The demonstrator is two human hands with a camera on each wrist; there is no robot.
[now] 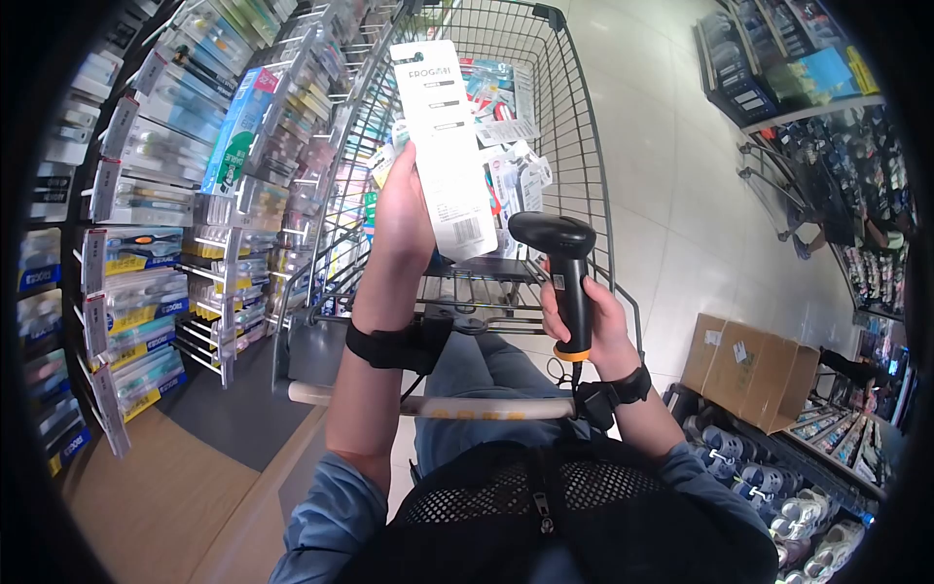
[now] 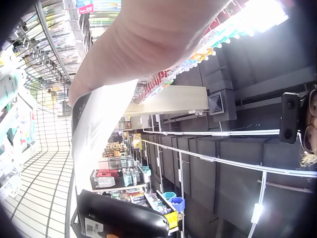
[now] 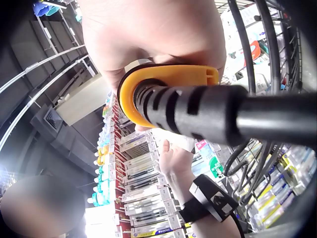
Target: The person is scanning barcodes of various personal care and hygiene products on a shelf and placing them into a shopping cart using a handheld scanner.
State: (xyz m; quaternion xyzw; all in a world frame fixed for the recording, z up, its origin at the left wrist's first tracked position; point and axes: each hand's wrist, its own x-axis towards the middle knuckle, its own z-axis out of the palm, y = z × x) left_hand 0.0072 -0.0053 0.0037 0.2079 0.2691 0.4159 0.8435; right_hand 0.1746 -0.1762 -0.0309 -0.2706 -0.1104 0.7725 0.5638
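Observation:
My left hand (image 1: pixel 401 209) holds a long white blister-card package (image 1: pixel 448 156), its printed back facing up, with a hang hole at the top and a barcode near the bottom. In the left wrist view the package (image 2: pixel 99 124) shows edge-on below the hand. The fingers behind the card are hidden. My right hand (image 1: pixel 605 316) grips a black barcode scanner (image 1: pixel 574 277) by its handle. The scanner's head is just right of the package's lower end. Its orange base (image 3: pixel 131 99) and thick black cable (image 3: pixel 198 109) fill the right wrist view.
A wire shopping cart (image 1: pixel 595 165) stands in front, with several packages (image 1: pixel 506 107) in it and its handle (image 1: pixel 486 407) near my waist. Racks of packaged toothbrushes (image 1: pixel 146 243) line the left. To the right are a cardboard box (image 1: pixel 744 370) and rows of shoes (image 1: pixel 808 506).

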